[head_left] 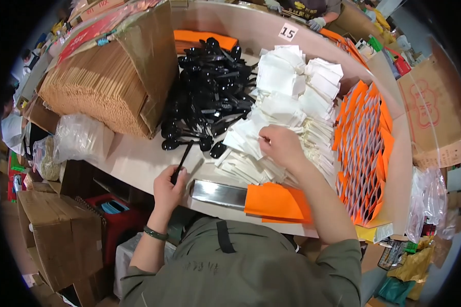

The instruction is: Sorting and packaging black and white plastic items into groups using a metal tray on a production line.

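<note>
My left hand is closed around the handle of a black plastic spoon, which tilts up toward a heap of black spoons. My right hand is over the pile of white paper napkins, its fingers curled and pinched on a napkin; the fingertips are partly hidden. Close in front of me lies a stack of orange paper sleeves, beside a shiny metal strip at the table's near edge.
At left stands an open carton packed with thin wooden-coloured pieces. Overlapping orange packets line the right side. A raised rim bounds the table. Across it is another person's gloved hand. Cardboard boxes stand on the lower left.
</note>
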`<move>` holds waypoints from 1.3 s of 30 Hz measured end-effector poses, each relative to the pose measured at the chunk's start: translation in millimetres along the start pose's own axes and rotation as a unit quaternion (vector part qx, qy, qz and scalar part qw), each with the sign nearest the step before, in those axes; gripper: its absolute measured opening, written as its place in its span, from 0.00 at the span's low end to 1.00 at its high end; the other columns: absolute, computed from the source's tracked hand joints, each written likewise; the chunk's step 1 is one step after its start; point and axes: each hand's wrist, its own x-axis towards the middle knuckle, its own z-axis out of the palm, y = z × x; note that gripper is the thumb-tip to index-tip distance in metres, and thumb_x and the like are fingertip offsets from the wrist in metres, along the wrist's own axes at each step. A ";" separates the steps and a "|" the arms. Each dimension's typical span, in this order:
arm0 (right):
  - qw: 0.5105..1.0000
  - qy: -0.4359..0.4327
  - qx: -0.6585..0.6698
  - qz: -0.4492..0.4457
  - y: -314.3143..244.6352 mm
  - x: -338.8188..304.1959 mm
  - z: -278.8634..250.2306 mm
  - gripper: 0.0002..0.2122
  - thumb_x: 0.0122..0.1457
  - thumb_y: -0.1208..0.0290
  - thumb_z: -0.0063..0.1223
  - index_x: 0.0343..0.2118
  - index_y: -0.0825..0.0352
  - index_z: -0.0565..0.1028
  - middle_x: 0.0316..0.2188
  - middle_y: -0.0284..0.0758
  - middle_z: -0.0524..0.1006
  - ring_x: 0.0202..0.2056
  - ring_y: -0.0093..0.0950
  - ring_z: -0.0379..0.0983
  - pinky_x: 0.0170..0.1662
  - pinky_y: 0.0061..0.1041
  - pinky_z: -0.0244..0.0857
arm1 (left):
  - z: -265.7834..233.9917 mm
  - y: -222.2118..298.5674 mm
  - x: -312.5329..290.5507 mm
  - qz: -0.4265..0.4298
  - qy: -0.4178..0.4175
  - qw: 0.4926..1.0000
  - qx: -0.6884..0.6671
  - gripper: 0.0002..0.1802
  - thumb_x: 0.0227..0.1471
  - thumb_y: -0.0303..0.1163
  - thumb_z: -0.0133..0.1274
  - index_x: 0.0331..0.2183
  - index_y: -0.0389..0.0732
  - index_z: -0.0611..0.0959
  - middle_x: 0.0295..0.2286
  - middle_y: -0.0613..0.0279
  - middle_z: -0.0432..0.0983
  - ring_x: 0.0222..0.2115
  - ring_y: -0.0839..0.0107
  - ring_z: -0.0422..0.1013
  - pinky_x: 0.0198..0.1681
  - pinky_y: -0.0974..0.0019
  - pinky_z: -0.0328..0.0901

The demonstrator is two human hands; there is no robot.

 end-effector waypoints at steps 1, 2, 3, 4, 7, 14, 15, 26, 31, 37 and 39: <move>0.999 0.017 -0.031 -0.012 -3.0 -1.7 -5.6 0.03 0.49 0.75 0.55 0.25 0.66 0.73 0.24 0.38 0.73 0.31 0.40 0.74 0.34 0.36 0.70 | -0.1 -1.0 0.6 -0.006 0.000 1.000 -0.003 0.13 0.58 0.35 0.56 0.36 0.32 0.81 0.24 0.60 0.77 0.27 0.76 0.70 0.34 0.70 0.66; 0.987 0.065 -0.127 -0.072 5.2 -2.7 -2.4 0.04 0.46 0.77 0.56 0.26 0.66 0.73 0.25 0.37 0.73 0.33 0.39 0.74 0.34 0.36 0.70 | 2.0 0.2 0.6 0.003 -0.001 1.000 -0.001 0.13 0.58 0.35 0.56 0.37 0.33 0.82 0.25 0.60 0.78 0.27 0.76 0.70 0.34 0.70 0.66; 0.988 0.061 -0.122 -0.069 8.0 -2.7 -3.4 0.04 0.46 0.77 0.56 0.26 0.66 0.73 0.25 0.37 0.73 0.33 0.39 0.74 0.34 0.36 0.70 | 5.2 2.4 -0.8 0.013 -0.003 1.000 0.001 0.13 0.58 0.34 0.56 0.38 0.33 0.82 0.26 0.59 0.78 0.27 0.75 0.71 0.35 0.70 0.67; 0.981 0.065 -0.172 -0.061 9.6 0.6 -8.0 0.05 0.45 0.77 0.56 0.26 0.66 0.73 0.26 0.37 0.73 0.33 0.39 0.73 0.34 0.36 0.70 | 8.2 2.9 -1.7 0.009 -0.004 1.000 0.004 0.13 0.58 0.34 0.56 0.38 0.33 0.82 0.26 0.59 0.78 0.27 0.75 0.71 0.35 0.70 0.67; 0.977 0.055 -0.203 -0.032 0.3 5.9 -21.7 0.05 0.45 0.77 0.56 0.26 0.65 0.73 0.26 0.37 0.73 0.34 0.38 0.74 0.34 0.35 0.70 | 12.9 2.4 -4.3 0.029 -0.002 1.000 0.004 0.13 0.58 0.34 0.56 0.39 0.34 0.83 0.27 0.57 0.78 0.29 0.73 0.72 0.36 0.70 0.67; 0.967 -0.118 0.100 -0.204 -72.9 -34.9 34.7 0.04 0.46 0.73 0.58 0.26 0.61 0.74 0.25 0.32 0.72 0.31 0.34 0.73 0.32 0.32 0.69 | 10.3 3.2 -6.2 0.083 0.021 0.996 -0.004 0.12 0.60 0.31 0.53 0.41 0.34 0.83 0.27 0.57 0.75 0.29 0.69 0.71 0.35 0.70 0.65; 0.966 -0.119 0.103 -0.207 -73.1 -41.9 44.9 0.04 0.46 0.73 0.58 0.26 0.61 0.74 0.25 0.32 0.72 0.31 0.34 0.73 0.32 0.32 0.69 | 7.6 5.2 -8.9 0.080 0.024 0.997 -0.001 0.12 0.60 0.31 0.53 0.41 0.34 0.83 0.27 0.57 0.75 0.29 0.69 0.71 0.35 0.70 0.65; 0.989 0.001 0.138 -0.057 -101.8 -65.8 63.7 0.10 0.53 0.69 0.60 0.36 0.67 0.76 0.31 0.39 0.75 0.34 0.40 0.72 0.35 0.37 0.66 | 0.3 25.3 -0.8 0.221 -0.063 0.971 0.062 0.07 0.52 0.25 0.57 0.36 0.39 0.84 0.28 0.58 0.76 0.29 0.61 0.72 0.35 0.63 0.65; 0.980 0.105 0.158 -0.057 -65.4 -108.9 37.0 0.13 0.54 0.70 0.59 0.41 0.68 0.75 0.41 0.42 0.77 0.42 0.42 0.73 0.46 0.40 0.66 | 4.3 22.6 -1.4 0.286 -0.205 0.932 0.083 0.13 0.42 0.24 0.60 0.35 0.42 0.83 0.30 0.60 0.78 0.34 0.59 0.73 0.40 0.60 0.65; 0.983 0.006 -0.043 -0.181 -71.1 -121.8 67.3 0.16 0.56 0.70 0.57 0.48 0.68 0.74 0.49 0.40 0.76 0.53 0.36 0.71 0.58 0.48 0.60 | 17.0 56.2 23.4 0.418 -0.167 0.881 0.143 0.12 0.42 0.29 0.61 0.35 0.45 0.83 0.35 0.61 0.78 0.39 0.59 0.74 0.43 0.58 0.68; 0.982 0.025 -0.033 -0.185 -72.4 -126.0 66.8 0.16 0.56 0.70 0.57 0.48 0.67 0.74 0.49 0.39 0.76 0.53 0.36 0.71 0.58 0.48 0.60 | -33.3 66.1 68.4 0.388 0.028 0.884 0.258 0.08 0.44 0.28 0.60 0.31 0.47 0.83 0.30 0.62 0.79 0.32 0.61 0.76 0.36 0.60 0.70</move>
